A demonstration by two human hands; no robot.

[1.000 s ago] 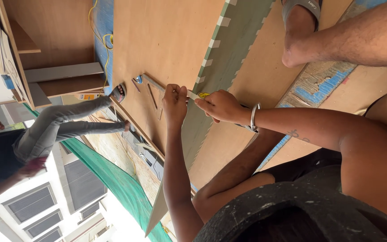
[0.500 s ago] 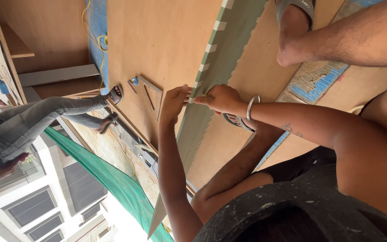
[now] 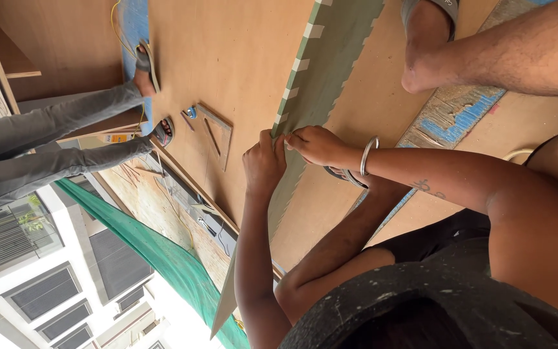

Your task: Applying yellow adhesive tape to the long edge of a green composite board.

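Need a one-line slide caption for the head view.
Both hands, left hand and right hand, press on a green notched strip lying on a plywood sheet.

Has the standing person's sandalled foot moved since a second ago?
Yes. One sandalled foot has stepped away from the wooden triangle onto the blue sheet; the other foot stays beside the triangle.

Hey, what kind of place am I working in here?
Probably an open-air carpentry spot at a building site: large brown plywood sheets, a triangular wooden set square, green safety netting, white buildings behind.
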